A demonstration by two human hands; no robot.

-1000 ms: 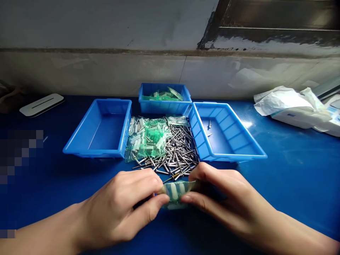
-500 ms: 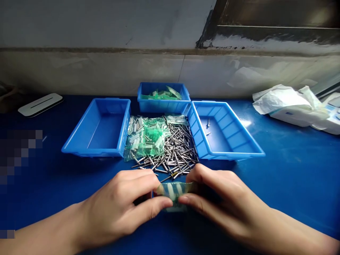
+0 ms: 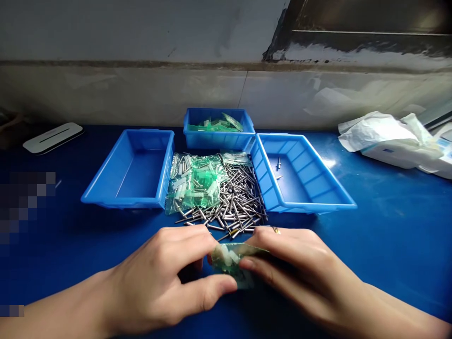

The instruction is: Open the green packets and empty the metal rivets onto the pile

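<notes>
Low over the table's near side, a small translucent green plastic bag point(image 3: 229, 269) with white wall plugs inside is between both hands. My right hand point(image 3: 300, 263) pinches its right part between thumb and fingers. At the left edge, my left hand point(image 3: 173, 270) has its fingers on the bag, with the thumb lower down and against its bottom part; some fingertips are hidden. Just beyond lies a heap of loose metal screws and rivet-like pins point(image 3: 242, 197). Filled green bags point(image 3: 201, 181) rest on the heap's left side.
Blue bins stand around the heap: the left bin point(image 3: 163, 188), the back bin point(image 3: 219, 140) with green bags in it, and the right bin point(image 3: 318, 205) with a couple of metal pins. A white flat device point(image 3: 52, 137) lies far left, and white tissue packaging point(image 3: 381, 136) far right.
The bag has tilted and its white plugs have shifted. My left thumb has moved down and right, away from the right thumb. The bins and heap stay in place.
</notes>
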